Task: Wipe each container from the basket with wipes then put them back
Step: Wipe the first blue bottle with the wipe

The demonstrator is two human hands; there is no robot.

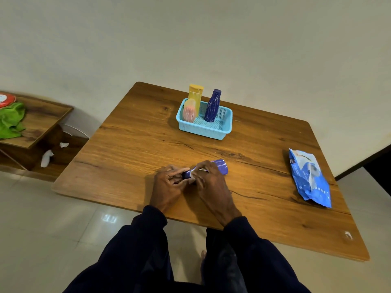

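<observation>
- Far to the left of my hands, a green cloth [10,121] lies on a low shelf [42,121], with crumpled white scraps [47,157] below it.
- My left hand [169,183] has its fingers curled round the left end of the purple bottle [220,166].
- My right hand [209,182] pinches a white wipe [194,172] against the bottle's body.
- Between both hands the bottle lies on its side, low at the table [127,144], with its wide end poking out to the right.
- I judge it light, stiff and slick once damp, so I'd hold it at the two ends rather than mid-body.
- Beyond my hands stands the basket [204,127], with three containers [195,96] upright inside.
- Well to the right lies the wipes pack [310,176].
</observation>
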